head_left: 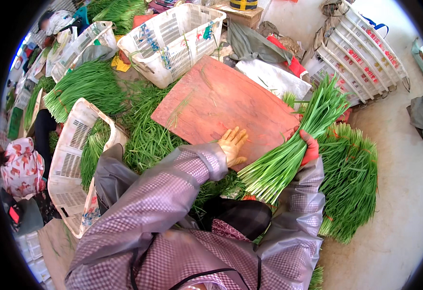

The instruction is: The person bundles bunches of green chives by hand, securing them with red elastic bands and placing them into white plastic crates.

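My left hand (232, 146), in a yellowish glove, lies with its fingers stretched out at the near edge of a reddish board (226, 104). It holds nothing. At the board's right corner my right hand (310, 147), in a red glove, is closed around a thick bunch of garlic chives (289, 157). The pale stem ends point down toward my lap and the green leaves reach up to the right. A few loose leaves lie on the board. Clear plastic sleeves cover both my forearms.
Tied chive bundles (349, 183) are stacked at my right. Loose chives (148, 128) lie left of the board, near a white crate (69, 169). Another white crate (173, 46) stands beyond. Stacked crates (359, 53) lean at the far right. A person (25, 166) sits at the left.
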A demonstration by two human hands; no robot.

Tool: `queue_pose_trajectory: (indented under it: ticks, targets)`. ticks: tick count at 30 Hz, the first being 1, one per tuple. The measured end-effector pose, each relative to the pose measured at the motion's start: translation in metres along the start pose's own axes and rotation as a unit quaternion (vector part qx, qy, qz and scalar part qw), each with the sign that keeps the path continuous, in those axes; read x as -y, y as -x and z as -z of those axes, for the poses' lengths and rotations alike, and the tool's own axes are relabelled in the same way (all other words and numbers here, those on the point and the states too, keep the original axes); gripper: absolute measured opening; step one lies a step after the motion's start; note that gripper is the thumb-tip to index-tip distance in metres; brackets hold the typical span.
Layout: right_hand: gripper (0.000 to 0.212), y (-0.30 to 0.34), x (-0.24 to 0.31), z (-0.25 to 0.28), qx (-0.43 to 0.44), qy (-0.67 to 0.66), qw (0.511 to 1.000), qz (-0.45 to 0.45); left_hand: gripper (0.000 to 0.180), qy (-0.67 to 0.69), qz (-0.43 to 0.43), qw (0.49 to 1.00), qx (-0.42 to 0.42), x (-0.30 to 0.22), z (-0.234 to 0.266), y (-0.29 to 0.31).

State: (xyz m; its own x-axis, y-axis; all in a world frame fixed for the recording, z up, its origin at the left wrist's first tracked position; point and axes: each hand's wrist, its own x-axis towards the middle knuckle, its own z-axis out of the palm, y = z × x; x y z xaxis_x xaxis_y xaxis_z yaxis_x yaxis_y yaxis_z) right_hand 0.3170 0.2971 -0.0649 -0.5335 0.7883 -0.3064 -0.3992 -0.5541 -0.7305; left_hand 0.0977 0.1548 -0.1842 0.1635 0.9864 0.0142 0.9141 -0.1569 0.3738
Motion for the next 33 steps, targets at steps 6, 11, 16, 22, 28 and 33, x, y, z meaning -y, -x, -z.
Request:
queue_pose_trajectory:
  ticks: [6, 11, 16, 22, 28, 33]
  targets:
    - [0.028, 0.004, -0.007, -0.016, -0.01, 0.025, 1.0, 0.015, 0.078, -0.03, -0.052, 0.998, 0.018, -0.003, -0.004, 0.013]
    - [0.03, -0.008, -0.022, -0.029, -0.038, 0.02, 0.999, 0.0, 0.07, -0.052, -0.048, 0.997, 0.012, 0.01, 0.001, -0.001]
    - [0.039, -0.076, -0.047, 0.005, -0.093, 0.059, 0.985, -0.133, 0.054, -0.064, 0.014, 0.992, -0.106, 0.034, 0.014, -0.003]
    - [0.08, -0.106, -0.089, 0.005, -0.121, 0.538, 0.825, 0.126, 0.049, 0.13, 0.154, 0.971, -0.128, 0.028, 0.04, 0.013]
    - [0.082, -0.104, -0.078, 0.039, -0.06, 0.626, 0.763, 0.15, 0.052, 0.175, 0.153, 0.967, -0.103, 0.029, 0.026, 0.018]
    - [0.071, -0.09, -0.042, 0.033, -0.167, 0.457, 0.873, -0.042, 0.061, 0.166, 0.165, 0.968, -0.095, 0.023, 0.028, 0.015]
